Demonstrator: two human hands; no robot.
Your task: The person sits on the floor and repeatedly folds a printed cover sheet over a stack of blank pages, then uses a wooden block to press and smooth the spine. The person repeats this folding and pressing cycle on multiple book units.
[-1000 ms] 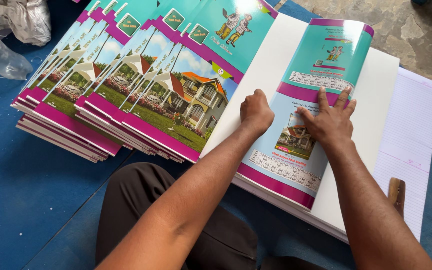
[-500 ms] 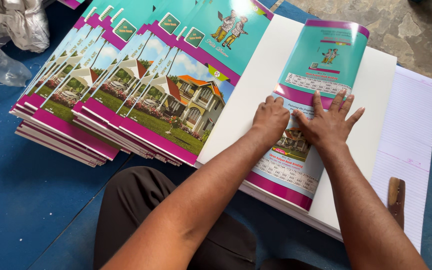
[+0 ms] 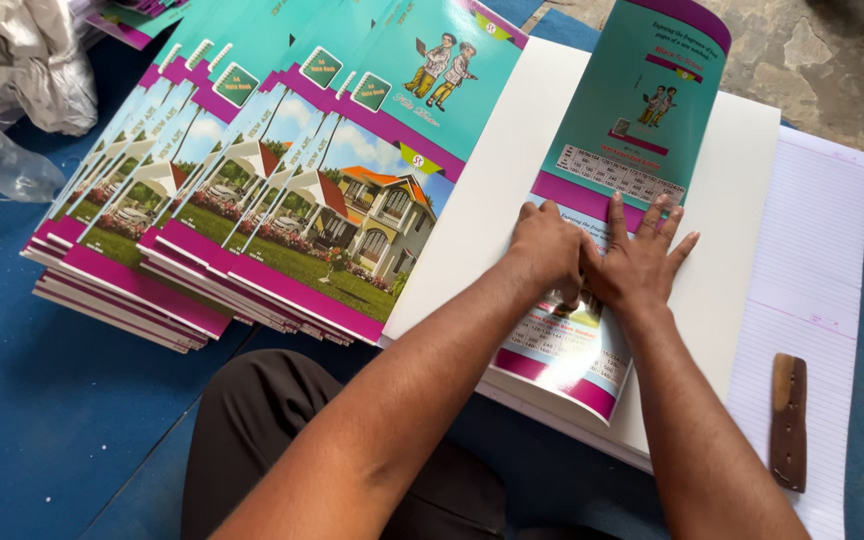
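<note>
A glossy teal and magenta notebook cover lies lengthwise on a stack of white sheets. Its far half curls upward and its near end hangs over the stack's front edge. My left hand rests knuckles-up on the middle of the cover, fingers curled down onto it. My right hand lies flat right beside it with fingers spread, pressing the same band of the cover. The two hands touch each other. Neither hand grips anything.
A fanned pile of finished notebooks with house-picture covers lies to the left. Ruled paper sticks out at the right, with a brown wooden tool on it. Crumpled plastic bags sit far left on the blue mat.
Both hands have slid away from me along the cover, from its near half to its middle. My left hand has closed in beside the right. The cover's far half now curls up more.
</note>
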